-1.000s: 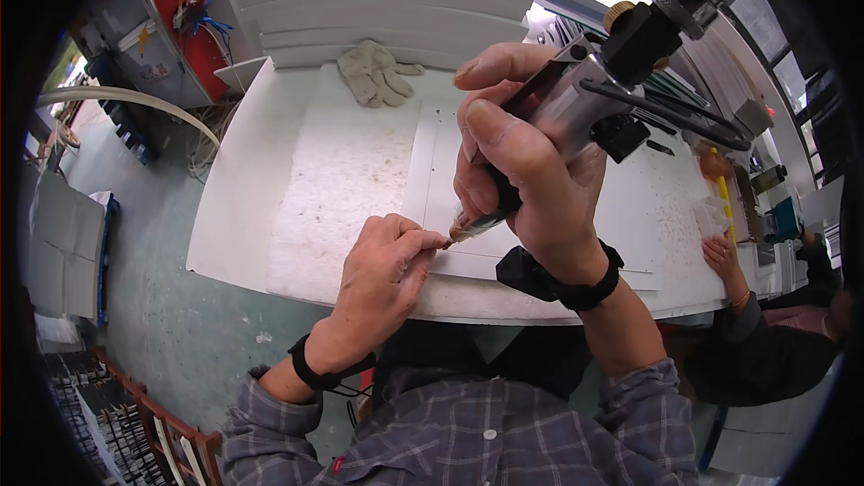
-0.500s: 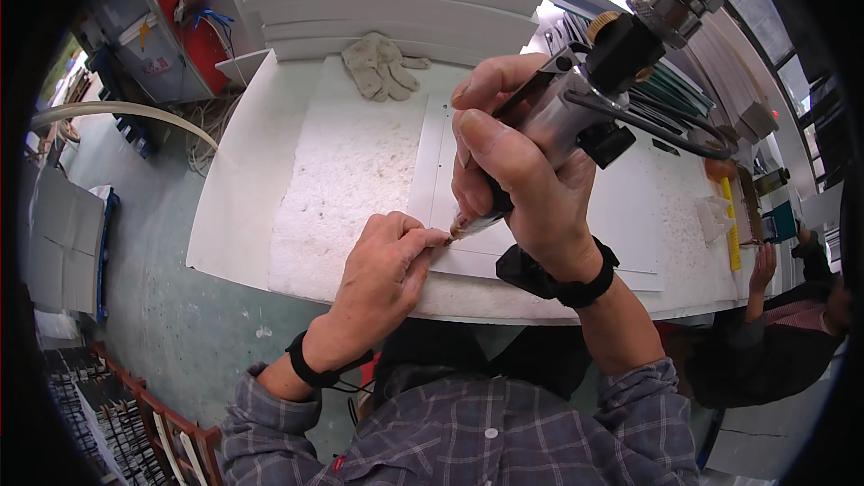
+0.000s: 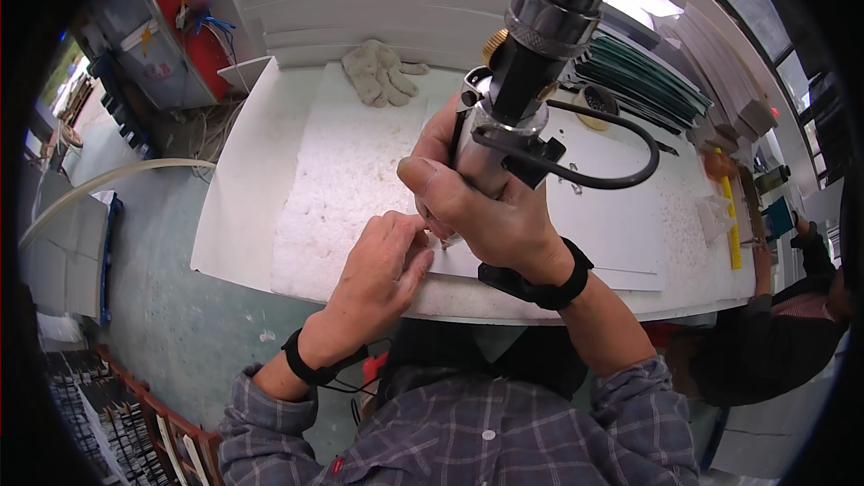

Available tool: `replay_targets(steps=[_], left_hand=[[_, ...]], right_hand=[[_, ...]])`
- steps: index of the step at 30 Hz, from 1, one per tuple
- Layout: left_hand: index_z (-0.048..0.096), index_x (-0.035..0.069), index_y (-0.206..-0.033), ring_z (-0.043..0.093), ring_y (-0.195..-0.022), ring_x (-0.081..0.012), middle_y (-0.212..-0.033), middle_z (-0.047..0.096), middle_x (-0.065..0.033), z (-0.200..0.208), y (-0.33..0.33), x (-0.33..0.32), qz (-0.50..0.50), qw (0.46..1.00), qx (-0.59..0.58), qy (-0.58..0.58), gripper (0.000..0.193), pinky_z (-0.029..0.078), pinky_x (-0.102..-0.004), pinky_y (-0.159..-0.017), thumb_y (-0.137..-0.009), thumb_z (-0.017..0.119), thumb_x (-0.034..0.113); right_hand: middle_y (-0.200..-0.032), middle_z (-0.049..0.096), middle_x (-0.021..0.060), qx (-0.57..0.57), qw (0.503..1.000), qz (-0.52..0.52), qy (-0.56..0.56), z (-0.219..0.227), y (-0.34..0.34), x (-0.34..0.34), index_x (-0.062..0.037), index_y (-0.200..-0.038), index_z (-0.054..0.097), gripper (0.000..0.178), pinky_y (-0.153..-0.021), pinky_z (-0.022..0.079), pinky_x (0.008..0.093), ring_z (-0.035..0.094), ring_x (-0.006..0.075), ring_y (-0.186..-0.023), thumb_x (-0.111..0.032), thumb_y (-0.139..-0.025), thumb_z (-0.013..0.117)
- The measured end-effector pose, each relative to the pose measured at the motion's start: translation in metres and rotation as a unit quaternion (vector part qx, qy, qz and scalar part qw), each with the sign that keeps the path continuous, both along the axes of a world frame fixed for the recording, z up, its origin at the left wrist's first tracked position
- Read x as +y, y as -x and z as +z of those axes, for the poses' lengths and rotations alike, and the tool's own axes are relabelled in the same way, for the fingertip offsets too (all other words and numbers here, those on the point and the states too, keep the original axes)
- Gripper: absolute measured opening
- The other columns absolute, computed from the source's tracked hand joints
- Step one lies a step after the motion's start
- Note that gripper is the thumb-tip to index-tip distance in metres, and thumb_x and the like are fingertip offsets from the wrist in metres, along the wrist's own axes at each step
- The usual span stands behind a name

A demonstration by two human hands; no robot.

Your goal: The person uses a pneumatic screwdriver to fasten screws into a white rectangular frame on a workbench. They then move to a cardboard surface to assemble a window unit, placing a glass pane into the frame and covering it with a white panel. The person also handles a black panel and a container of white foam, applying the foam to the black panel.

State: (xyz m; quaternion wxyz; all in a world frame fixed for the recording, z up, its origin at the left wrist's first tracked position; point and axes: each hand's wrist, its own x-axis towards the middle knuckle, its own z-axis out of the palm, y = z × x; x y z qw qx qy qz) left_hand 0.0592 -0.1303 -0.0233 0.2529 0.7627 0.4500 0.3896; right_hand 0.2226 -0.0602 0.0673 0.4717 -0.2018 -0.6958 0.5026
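Note:
My right hand [image 3: 490, 220] is wrapped around a silver and black air screwdriver [image 3: 517, 81], held steeply with its working end down. The tip meets the white panel [image 3: 594, 234] near its front left corner, and my own fingers partly cover it. Right beside the tip is my left hand [image 3: 382, 261], its fingers drawn together against the panel's edge. Whatever lies between those fingertips is too small or hidden to make out. A black cable loop [image 3: 621, 182] hangs off the tool's upper part.
A pale work glove [image 3: 382, 74] lies on the white table [image 3: 310, 180] before stacked white boards [image 3: 378, 13]. To the right are a tape roll [image 3: 598, 106], dark green sheets [image 3: 639, 81] and a yellow ruler [image 3: 731, 225]. Another person's dark sleeve [image 3: 774, 351] shows at the right.
The air screwdriver has swung left and more upright, my right hand moving left with it. My left hand stays almost where it was, beside the tip.

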Motion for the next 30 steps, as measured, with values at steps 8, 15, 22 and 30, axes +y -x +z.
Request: replay_targets(steps=[8, 15, 22, 30], left_hand=[[0.059, 0.004, -0.120, 0.067, -0.092, -0.0315, -0.101, 0.066, -0.0126, 0.060, -0.005, 0.011, -0.052, 0.991, 0.111, 0.049, 0.029, 0.052, -0.0439, -0.076, -0.092, 0.069, 0.005], [0.064, 0.005, -0.114, 0.068, -0.084, -0.0365, -0.092, 0.069, -0.0151, 0.065, -0.041, 0.101, -0.120, 0.953, 0.277, 0.001, 0.020, 0.054, -0.0456, -0.075, -0.095, 0.064, 0.008], [0.063, 0.002, -0.118, 0.071, -0.092, -0.0363, -0.092, 0.074, -0.0159, 0.043, -0.079, 0.137, -0.191, 0.955, 0.222, -0.048, 0.025, 0.054, -0.0456, -0.080, -0.094, 0.061, 0.010], [0.067, 0.002, -0.118, 0.069, -0.082, -0.0317, -0.088, 0.071, -0.0135, 0.062, -0.116, 0.148, -0.180, 0.940, 0.288, 0.017, 0.026, 0.054, -0.0419, -0.075, -0.094, 0.068, 0.012]], right_hand=[[-0.079, 0.069, 0.0135, 0.105, 0.993, -0.026, 0.051, 0.033, -0.026, 0.006, 0.0025, -0.105, 0.061, 0.018, -0.045, 0.048, 0.0245, 0.059, 0.0098, -0.048, -0.013, -0.095, 0.065], [-0.075, 0.064, 0.0099, 0.104, 0.991, -0.083, 0.034, 0.025, -0.066, 0.012, 0.0030, -0.113, 0.062, 0.025, -0.047, 0.046, 0.0258, 0.057, 0.0103, -0.048, -0.016, -0.096, 0.064], [-0.066, 0.054, 0.0048, 0.128, 0.985, -0.110, 0.042, 0.047, -0.090, -0.007, 0.0038, -0.118, 0.059, 0.029, -0.047, 0.045, 0.0284, 0.050, 0.0099, -0.047, -0.016, -0.096, 0.062], [-0.067, 0.056, 0.0013, 0.137, 0.941, -0.305, -0.054, 0.073, -0.189, 0.024, 0.0020, -0.114, 0.068, 0.026, -0.046, 0.043, 0.0237, 0.053, 0.0069, -0.048, -0.018, -0.097, 0.067]])
